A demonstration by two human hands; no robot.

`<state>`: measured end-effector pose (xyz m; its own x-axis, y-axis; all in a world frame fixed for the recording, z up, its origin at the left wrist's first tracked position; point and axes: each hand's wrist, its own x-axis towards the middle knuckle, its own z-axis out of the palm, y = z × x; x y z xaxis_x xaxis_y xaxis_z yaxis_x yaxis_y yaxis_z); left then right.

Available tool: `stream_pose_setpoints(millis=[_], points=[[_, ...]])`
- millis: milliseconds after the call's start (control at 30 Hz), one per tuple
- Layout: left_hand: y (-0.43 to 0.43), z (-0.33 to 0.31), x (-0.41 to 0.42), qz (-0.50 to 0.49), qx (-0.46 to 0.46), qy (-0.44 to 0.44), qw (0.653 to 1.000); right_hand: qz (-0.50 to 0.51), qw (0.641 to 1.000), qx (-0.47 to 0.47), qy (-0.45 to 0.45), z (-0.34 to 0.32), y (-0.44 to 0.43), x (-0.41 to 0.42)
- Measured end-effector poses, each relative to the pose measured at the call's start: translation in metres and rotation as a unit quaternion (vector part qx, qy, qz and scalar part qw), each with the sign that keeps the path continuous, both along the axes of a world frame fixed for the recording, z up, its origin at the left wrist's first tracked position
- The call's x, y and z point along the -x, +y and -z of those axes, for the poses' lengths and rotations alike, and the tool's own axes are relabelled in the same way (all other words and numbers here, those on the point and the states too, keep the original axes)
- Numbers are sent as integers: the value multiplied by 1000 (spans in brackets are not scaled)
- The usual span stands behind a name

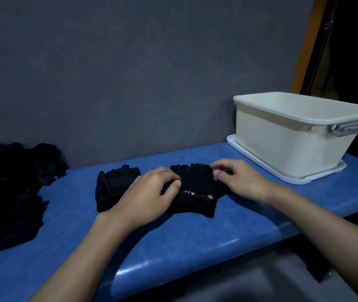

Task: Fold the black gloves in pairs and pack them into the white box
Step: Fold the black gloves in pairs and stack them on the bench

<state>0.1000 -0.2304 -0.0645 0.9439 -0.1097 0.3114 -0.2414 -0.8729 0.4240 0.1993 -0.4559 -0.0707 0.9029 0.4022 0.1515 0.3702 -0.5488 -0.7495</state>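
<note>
Two black fingerless gloves lie side by side on the blue bench. My left hand lies across the gap between them, its thumb and fingertips pressing on the left edge of the right glove. The left glove is partly under that hand. My right hand touches the right glove's right edge with curled fingers. The white box stands open at the right, and its inside is hidden from this angle.
A heap of more black gloves lies at the bench's left end. The box sits on its white lid. A grey wall rises behind the bench, whose front edge is close to me.
</note>
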Motion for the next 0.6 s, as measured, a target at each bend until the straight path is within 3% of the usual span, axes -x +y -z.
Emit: stream_pose_setpoints(millis=[133,300,600], points=[[-8,-4,0,15,61,-23,998,8,999,-38,19,-16,-18,6],[-21,1,1,34,-58,43,997,-53,997,21,46,-12,-29,14],[-17,7,3,27,-125,96,987,-5,1000,15,-24,-6,-27,6]])
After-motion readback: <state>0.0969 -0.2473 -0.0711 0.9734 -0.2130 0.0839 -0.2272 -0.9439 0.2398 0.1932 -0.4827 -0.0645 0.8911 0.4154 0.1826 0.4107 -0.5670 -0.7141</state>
